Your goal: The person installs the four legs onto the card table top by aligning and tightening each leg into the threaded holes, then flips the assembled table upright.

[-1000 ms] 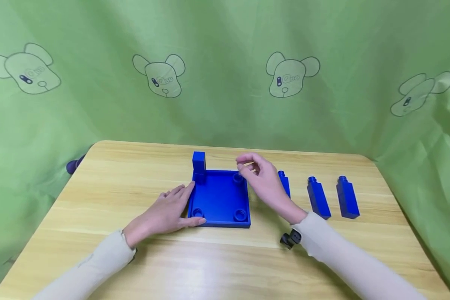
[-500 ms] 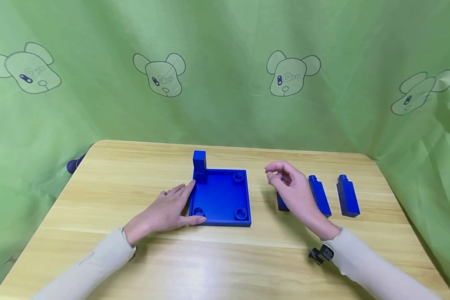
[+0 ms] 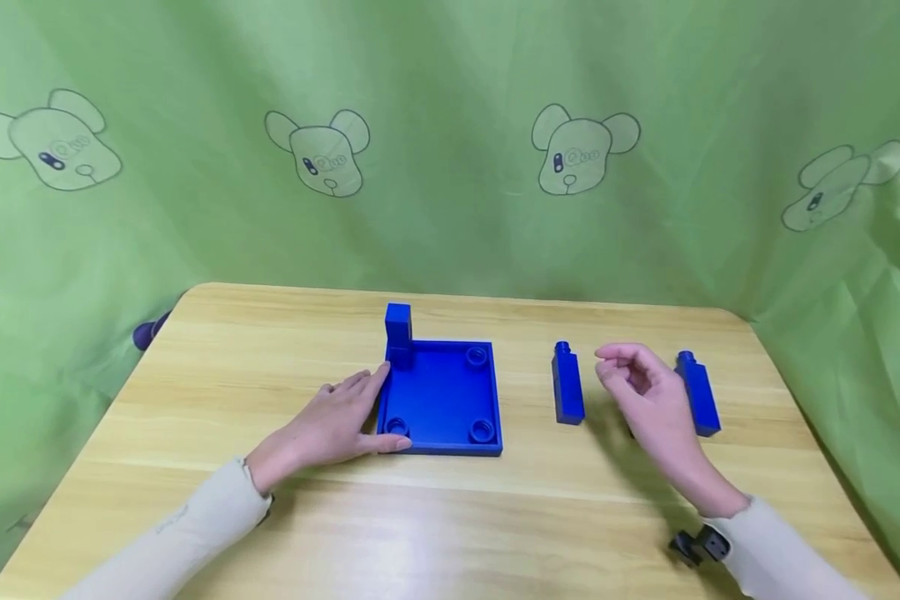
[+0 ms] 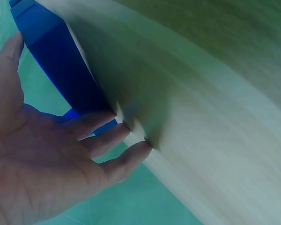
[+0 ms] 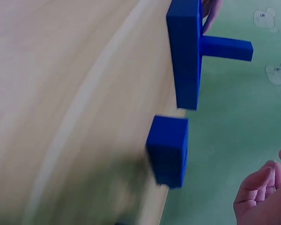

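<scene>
At the near left corner of the blue tray [image 3: 442, 400]: left hand [image 3: 333, 425], fingers extended, bracing the walls without gripping; only the left wrist view shows its palm, fingertips at the tabletop [image 3: 420, 533].
Right hand [image 3: 652, 404]: loosely curled, holding nothing.
Loose necked posts: one left of that hand [image 3: 567, 387], another [image 3: 701, 400] partly covered by it.
Standing post [image 3: 398, 325]: upright in the tray's far left corner.
Green curtain [image 3: 450, 242]: behind.

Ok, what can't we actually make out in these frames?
- Head: what lies directly beneath the right hand; the hand covers it.
- Head: the corner of the tray under the upright block; the block covers it.
- Head: lettering on the curtain; too small to read surely.
- Right wrist: the rest of the tray; cut off by the top edge.
</scene>
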Motion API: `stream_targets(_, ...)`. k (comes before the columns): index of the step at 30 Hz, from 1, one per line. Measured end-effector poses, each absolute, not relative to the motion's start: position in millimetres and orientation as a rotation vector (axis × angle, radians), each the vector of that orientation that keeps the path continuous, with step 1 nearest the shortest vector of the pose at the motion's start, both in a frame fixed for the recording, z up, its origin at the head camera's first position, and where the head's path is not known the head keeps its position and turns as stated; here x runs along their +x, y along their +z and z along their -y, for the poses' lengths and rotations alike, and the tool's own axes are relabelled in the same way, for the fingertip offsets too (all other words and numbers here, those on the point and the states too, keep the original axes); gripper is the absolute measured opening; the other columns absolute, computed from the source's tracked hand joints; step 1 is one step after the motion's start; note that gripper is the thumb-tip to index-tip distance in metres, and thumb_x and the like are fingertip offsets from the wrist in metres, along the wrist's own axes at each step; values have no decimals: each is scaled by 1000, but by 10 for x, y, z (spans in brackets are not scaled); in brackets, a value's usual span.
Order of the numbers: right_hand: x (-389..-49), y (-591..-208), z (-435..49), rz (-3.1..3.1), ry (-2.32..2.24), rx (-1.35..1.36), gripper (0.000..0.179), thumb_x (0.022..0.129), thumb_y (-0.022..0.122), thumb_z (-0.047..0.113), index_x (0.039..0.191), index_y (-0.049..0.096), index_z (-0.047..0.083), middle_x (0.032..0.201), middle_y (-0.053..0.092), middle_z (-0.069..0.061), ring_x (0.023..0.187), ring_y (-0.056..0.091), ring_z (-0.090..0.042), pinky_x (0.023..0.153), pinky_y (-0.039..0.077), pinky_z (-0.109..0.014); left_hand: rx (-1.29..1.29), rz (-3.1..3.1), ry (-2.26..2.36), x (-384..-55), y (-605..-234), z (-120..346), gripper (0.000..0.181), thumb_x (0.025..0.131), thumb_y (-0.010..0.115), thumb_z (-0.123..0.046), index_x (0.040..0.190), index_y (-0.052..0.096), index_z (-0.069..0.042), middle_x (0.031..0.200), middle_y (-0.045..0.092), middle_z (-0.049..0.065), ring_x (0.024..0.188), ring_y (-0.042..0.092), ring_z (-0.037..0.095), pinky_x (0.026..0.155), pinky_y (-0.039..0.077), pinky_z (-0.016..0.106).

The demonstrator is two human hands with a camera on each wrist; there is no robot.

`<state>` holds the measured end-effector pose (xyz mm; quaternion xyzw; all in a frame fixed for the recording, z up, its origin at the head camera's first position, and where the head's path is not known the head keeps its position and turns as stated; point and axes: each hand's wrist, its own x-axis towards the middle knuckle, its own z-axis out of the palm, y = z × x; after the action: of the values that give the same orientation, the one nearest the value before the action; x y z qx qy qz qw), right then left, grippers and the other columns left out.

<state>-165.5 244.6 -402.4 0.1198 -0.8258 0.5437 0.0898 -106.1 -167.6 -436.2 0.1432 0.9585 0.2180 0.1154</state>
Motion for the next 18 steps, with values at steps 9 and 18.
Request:
stream_targets(9, -1657, -4115, -2810, 2479, 1556, 279, 22, 107, 67, 5, 127, 70, -5, 106, 70, 5, 90, 67, -5, 79, 52, -12, 407, -2808, 657, -1073, -4353, 1697, 119, 95, 71, -73, 174, 17, -1, 172, 34, 24, 159, 31, 46, 119, 30, 75)
stream_targets(18, -1616, -4231, -3200, 2554, 1428, 186, 25, 107, 70, 9, 131, 68, 1, 109, 69, 13, 92, 63, -5, 77, 51, -9, 392, -2786, 669, -1071, -4348, 1680, 120, 95, 71, -73, 174, 16, -2, 173, 32, 24, 159, 30, 46, 120, 27, 76)
